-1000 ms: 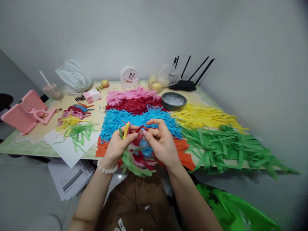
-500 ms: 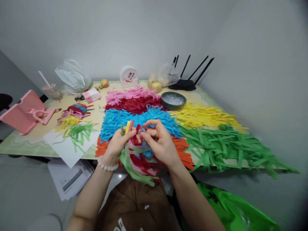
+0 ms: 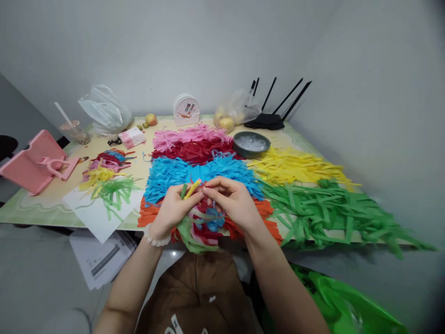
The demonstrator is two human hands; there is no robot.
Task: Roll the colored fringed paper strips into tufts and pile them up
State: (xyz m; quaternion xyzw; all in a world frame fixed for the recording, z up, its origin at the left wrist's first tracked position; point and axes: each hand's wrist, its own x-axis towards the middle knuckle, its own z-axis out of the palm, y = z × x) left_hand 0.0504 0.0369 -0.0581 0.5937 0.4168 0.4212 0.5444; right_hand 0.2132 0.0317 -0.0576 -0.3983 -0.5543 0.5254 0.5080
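My left hand point(image 3: 172, 211) is closed round a bundle of mixed paper strips point(image 3: 201, 227), green, red, pink, yellow and blue, whose ends hang below the table edge. My right hand point(image 3: 232, 202) pinches the top of the same bundle, its fingertips touching those of my left hand. Both hands hover over the near edge of the table, above the blue strips point(image 3: 174, 171) and the orange strips point(image 3: 148, 214).
On the table lie piles of pink point(image 3: 187, 136), red point(image 3: 194, 150), yellow point(image 3: 295, 167) and green strips point(image 3: 330, 208), a grey bowl point(image 3: 251, 144), a router point(image 3: 266, 121), a pink stand point(image 3: 34, 160), white paper point(image 3: 93, 215) with mixed bundles point(image 3: 104, 174). A green bin point(image 3: 344, 301) stands low right.
My hands have come closer together and dropped slightly. The hanging strips are gathered up shorter under my hands, and the yellow strip end now tilts to the right.
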